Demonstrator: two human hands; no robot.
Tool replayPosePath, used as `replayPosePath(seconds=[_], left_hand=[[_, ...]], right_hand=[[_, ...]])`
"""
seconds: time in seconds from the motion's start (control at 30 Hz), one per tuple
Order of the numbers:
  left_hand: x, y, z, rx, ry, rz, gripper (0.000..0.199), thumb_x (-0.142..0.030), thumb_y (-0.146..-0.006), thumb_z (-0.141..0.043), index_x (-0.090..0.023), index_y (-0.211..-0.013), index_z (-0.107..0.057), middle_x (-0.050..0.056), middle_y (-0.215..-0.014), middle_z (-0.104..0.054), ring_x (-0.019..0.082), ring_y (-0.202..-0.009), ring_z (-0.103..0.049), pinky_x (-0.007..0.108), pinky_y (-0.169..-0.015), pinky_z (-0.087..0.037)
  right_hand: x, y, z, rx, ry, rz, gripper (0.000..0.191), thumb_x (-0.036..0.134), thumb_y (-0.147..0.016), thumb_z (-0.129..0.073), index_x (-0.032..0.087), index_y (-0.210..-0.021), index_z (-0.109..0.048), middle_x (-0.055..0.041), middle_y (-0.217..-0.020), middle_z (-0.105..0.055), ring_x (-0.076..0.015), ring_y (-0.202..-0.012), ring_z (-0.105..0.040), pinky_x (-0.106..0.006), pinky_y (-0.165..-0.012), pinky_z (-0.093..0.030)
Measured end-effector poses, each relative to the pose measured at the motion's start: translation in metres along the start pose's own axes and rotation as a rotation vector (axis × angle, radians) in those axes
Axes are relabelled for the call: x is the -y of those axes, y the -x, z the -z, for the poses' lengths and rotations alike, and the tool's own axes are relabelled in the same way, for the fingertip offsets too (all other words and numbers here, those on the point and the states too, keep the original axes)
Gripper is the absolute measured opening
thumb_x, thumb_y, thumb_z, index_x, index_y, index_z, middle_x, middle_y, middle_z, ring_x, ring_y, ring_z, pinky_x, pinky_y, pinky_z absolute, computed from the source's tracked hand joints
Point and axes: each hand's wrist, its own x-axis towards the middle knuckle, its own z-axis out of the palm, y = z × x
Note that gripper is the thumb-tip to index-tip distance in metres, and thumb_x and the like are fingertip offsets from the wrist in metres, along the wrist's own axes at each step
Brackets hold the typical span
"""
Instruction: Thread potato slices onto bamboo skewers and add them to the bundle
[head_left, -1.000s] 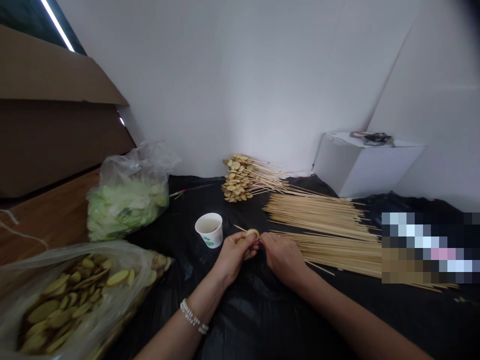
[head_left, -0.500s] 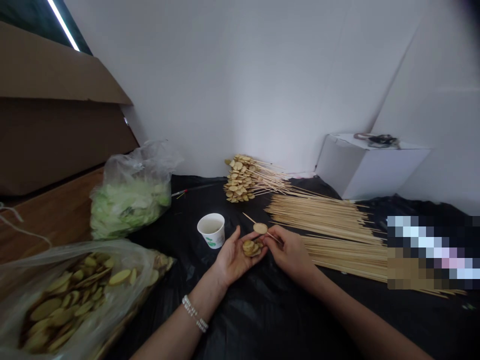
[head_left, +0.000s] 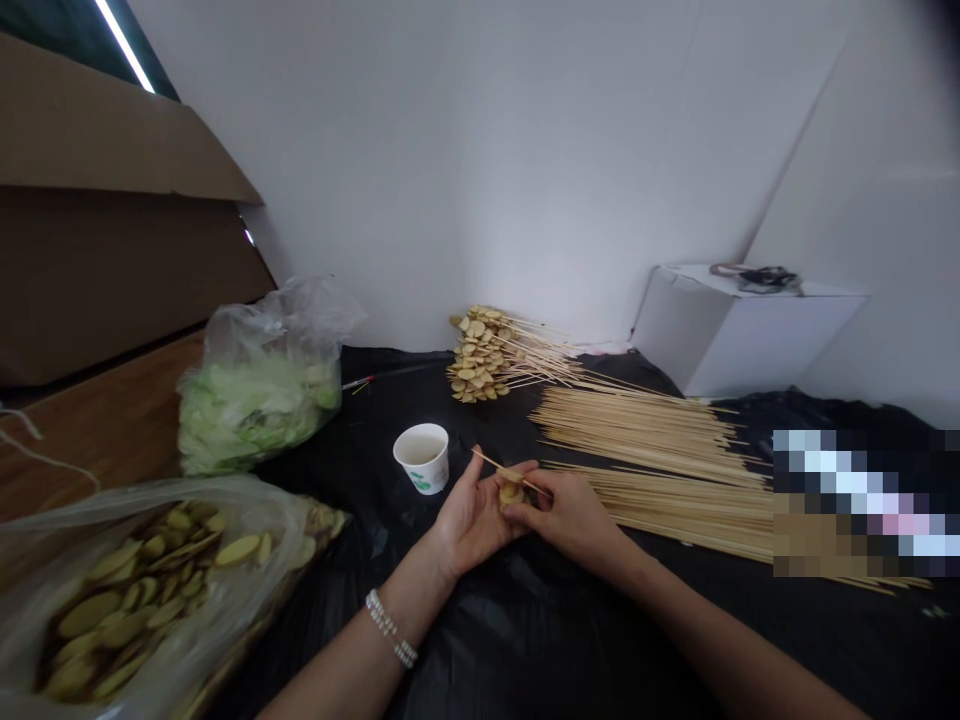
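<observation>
My left hand (head_left: 471, 522) lies palm up and cradles a small stack of pale yellow potato slices (head_left: 511, 491). My right hand (head_left: 570, 515) pinches a thin bamboo skewer (head_left: 498, 468) that runs across the slices, its tip pointing up and left. The fingers of both hands meet around the stack and hide part of it. Just left of my left hand stands a white paper cup (head_left: 421, 458).
Black plastic sheeting (head_left: 352, 610) covers the table. A plastic bag of potato slices (head_left: 150, 590) lies at front left, and a bag of green leaves (head_left: 255, 410) behind it. Finished skewers (head_left: 480, 356) and loose bamboo skewers (head_left: 645, 430) lie ahead. A white box (head_left: 739, 330) stands back right.
My hands have come closer together. The left fingers have curled up around the slices, and the skewer now lies lower, across the stack, with the separate slice no longer showing near its tip.
</observation>
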Motion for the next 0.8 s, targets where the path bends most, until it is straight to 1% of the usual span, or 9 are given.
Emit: replayPosePath(seconds=[0.17, 0.33, 0.4, 0.47, 0.6, 0.7, 0.8], left_hand=[[-0.001, 0.000, 0.000, -0.023, 0.010, -0.005, 0.065, -0.063, -0.083, -0.036, -0.011, -0.111, -0.061, 0.014, -0.097, -0.066, 0.020, -0.079, -0.062, 0.031, -0.075, -0.045], [0.001, -0.001, 0.003, -0.017, 0.019, -0.007, 0.048, -0.051, -0.088, -0.042, -0.010, -0.096, -0.064, 0.012, -0.089, -0.068, 0.016, -0.074, -0.062, 0.030, -0.077, -0.046], [0.003, -0.002, 0.004, -0.064, 0.002, -0.002, 0.039, -0.044, -0.089, -0.045, -0.011, -0.093, -0.064, 0.010, -0.089, -0.068, 0.016, -0.075, -0.063, 0.029, -0.076, -0.047], [0.004, -0.003, 0.004, -0.143, 0.000, 0.001, 0.032, -0.039, -0.089, -0.048, -0.012, -0.093, -0.063, 0.008, -0.089, -0.068, 0.015, -0.077, -0.063, 0.029, -0.075, -0.047], [0.004, -0.005, 0.003, -0.273, 0.017, -0.003, 0.027, -0.037, -0.087, -0.053, -0.012, -0.092, -0.062, 0.006, -0.084, -0.068, 0.014, -0.073, -0.064, 0.027, -0.072, -0.049], [0.004, -0.004, 0.003, -0.302, 0.018, -0.002, 0.025, -0.035, -0.088, -0.052, -0.012, -0.092, -0.062, 0.006, -0.081, -0.068, 0.014, -0.069, -0.063, 0.027, -0.069, -0.050], [0.003, -0.004, 0.003, -0.291, 0.034, 0.006, 0.025, -0.034, -0.088, -0.052, -0.012, -0.093, -0.062, 0.006, -0.082, -0.069, 0.013, -0.070, -0.064, 0.026, -0.069, -0.050]], right_hand=[[0.002, 0.000, 0.000, 0.014, -0.061, 0.020, 0.017, 0.035, -0.075, -0.064, 0.020, -0.082, -0.066, 0.0045, -0.060, -0.056, -0.0106, -0.055, -0.047, -0.022, -0.053, -0.029], [0.003, 0.000, 0.005, -0.019, -0.104, 0.037, 0.021, 0.031, -0.075, -0.064, 0.023, -0.094, -0.066, 0.0047, -0.062, -0.058, -0.0109, -0.055, -0.048, -0.022, -0.053, -0.031], [0.002, -0.001, 0.007, -0.046, -0.104, 0.007, 0.026, 0.031, -0.074, -0.064, 0.023, -0.098, -0.065, 0.0049, -0.061, -0.057, -0.0113, -0.055, -0.049, -0.022, -0.053, -0.031], [0.001, -0.002, 0.009, -0.074, -0.087, -0.021, 0.028, 0.034, -0.073, -0.065, 0.022, -0.099, -0.065, 0.0050, -0.058, -0.054, -0.0119, -0.054, -0.050, -0.022, -0.053, -0.032], [0.001, -0.003, 0.011, -0.090, -0.073, -0.032, 0.029, 0.037, -0.074, -0.065, 0.021, -0.098, -0.065, 0.0058, -0.054, -0.050, -0.0121, -0.052, -0.048, -0.023, -0.052, -0.032], [0.003, -0.003, 0.012, -0.092, -0.084, -0.025, 0.030, 0.038, -0.074, -0.065, 0.021, -0.099, -0.064, 0.0061, -0.054, -0.049, -0.0121, -0.051, -0.048, -0.023, -0.052, -0.031], [0.004, -0.002, 0.013, -0.105, -0.090, -0.036, 0.030, 0.037, -0.074, -0.065, 0.021, -0.100, -0.065, 0.0060, -0.054, -0.050, -0.0121, -0.051, -0.048, -0.024, -0.052, -0.032]])
